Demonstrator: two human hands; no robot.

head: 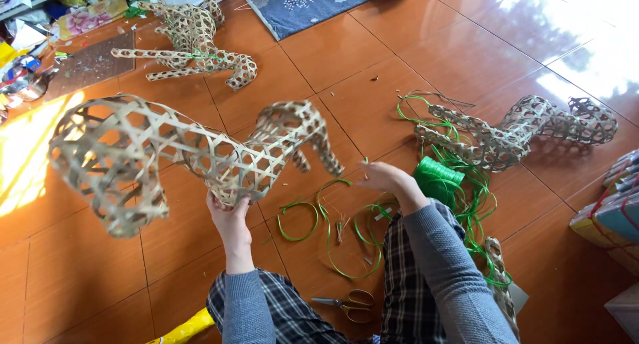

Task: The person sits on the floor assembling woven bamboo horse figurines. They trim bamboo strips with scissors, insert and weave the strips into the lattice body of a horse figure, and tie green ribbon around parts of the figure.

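A large openwork frame woven from bamboo strips point(180, 147), shaped like an animal body, is held up above the tiled floor. My left hand point(229, 217) grips its underside near the middle. My right hand point(386, 179) hovers to the right of the frame's bent end, fingers pinched on a thin green strip point(329, 214) whose loops lie on the floor below. A spool of green strip point(438, 177) sits just right of that hand.
Scissors point(349, 304) lie between my knees. Another woven frame point(519, 127) lies at the right, a third point(193, 41) at the back left. A blue mat point(306, 1) is at the top, stacked boxes point(612, 214) at the right edge, clutter at the far left.
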